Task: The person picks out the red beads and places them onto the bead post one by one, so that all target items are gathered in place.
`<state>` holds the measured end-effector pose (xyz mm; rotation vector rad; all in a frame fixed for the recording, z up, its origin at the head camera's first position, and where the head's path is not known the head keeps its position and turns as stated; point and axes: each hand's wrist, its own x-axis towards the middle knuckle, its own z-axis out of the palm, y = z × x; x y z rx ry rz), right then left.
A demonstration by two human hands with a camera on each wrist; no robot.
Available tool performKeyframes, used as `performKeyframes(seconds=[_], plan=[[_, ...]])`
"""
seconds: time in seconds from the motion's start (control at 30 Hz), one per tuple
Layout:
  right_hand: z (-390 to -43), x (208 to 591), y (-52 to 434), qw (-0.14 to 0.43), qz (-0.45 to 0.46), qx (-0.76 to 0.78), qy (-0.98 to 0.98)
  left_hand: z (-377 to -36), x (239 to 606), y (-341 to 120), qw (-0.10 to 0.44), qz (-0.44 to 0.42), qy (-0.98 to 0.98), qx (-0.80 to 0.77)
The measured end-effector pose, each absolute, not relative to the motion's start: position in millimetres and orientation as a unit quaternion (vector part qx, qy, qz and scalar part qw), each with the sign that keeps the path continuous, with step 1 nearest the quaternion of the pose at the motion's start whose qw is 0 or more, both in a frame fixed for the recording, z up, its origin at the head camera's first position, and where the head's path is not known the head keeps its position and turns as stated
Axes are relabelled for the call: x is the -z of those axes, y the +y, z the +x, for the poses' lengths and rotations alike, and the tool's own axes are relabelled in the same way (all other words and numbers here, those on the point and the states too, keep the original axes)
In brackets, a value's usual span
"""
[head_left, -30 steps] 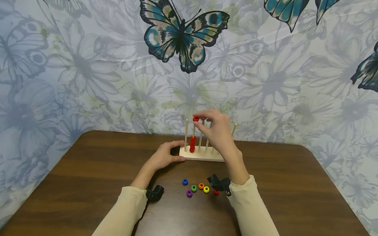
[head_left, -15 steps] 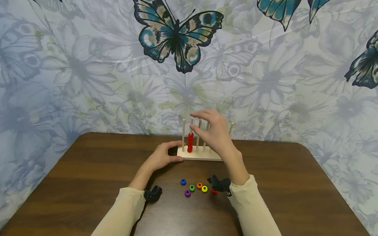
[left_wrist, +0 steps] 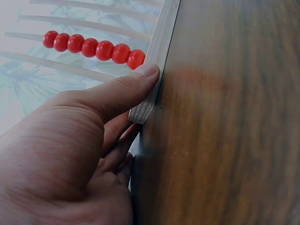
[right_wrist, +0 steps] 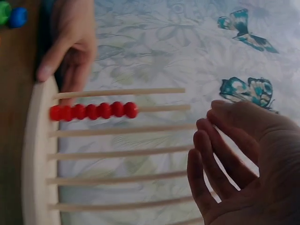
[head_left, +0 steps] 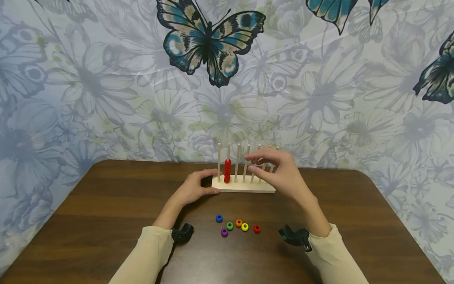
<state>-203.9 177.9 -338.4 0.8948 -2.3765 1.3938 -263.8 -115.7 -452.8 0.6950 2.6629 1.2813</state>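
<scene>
A pale wooden peg stand (head_left: 244, 188) with several upright pegs sits near the back of the table. Red beads (head_left: 227, 172) are stacked on its second peg from the left, and the upper part of that peg is bare. My left hand (head_left: 191, 188) grips the stand's left end, thumb at the front edge and fingers behind, as the left wrist view also shows. Before the right-hand pegs hovers my right hand (head_left: 283, 173), fingers loosely bent and apart from the thumb. Nothing is between them in the right wrist view.
Loose beads lie in front of the stand: blue (head_left: 219, 218), green (head_left: 229, 226), purple (head_left: 224, 232), orange (head_left: 239, 223), yellow (head_left: 244, 227) and red (head_left: 257, 228). A butterfly-patterned cloth (head_left: 319, 98) hangs behind the brown table (head_left: 106, 213).
My right hand let go of a red bead, which dropped onto the stack on the second peg. That hand then moved right and slightly down. My left hand stayed on the stand.
</scene>
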Motion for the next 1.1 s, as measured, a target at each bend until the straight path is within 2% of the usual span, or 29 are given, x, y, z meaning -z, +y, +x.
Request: performKeyframes(seconds=[0.2,0.37,0.53,0.73,1.1], plan=[[-191.4,360.1,207.1,0.063,0.262,-0.508,-0.818,-262.5,452.7,-115.0,0.053,0.226,0.878,-0.419],[-182.4,373.2,230.2,0.058,0.229,-0.495,-0.836,-261.9,451.7,-113.9,0.057,0.227,0.876,-0.421],[-176.7,388.5,242.7,0.045,0.245,-0.481,-0.841,-261.0,451.5,-115.8,0.057,0.226,0.876,-0.423],[-174.8,407.6,237.8,0.006,0.274,-0.469,-0.840,-260.9,451.3,-118.3,0.055,0.229,0.876,-0.420],[-167.5,422.3,220.1,-0.122,0.303,-0.424,-0.845,-261.8,451.2,-116.1,0.049,0.238,0.874,-0.420]])
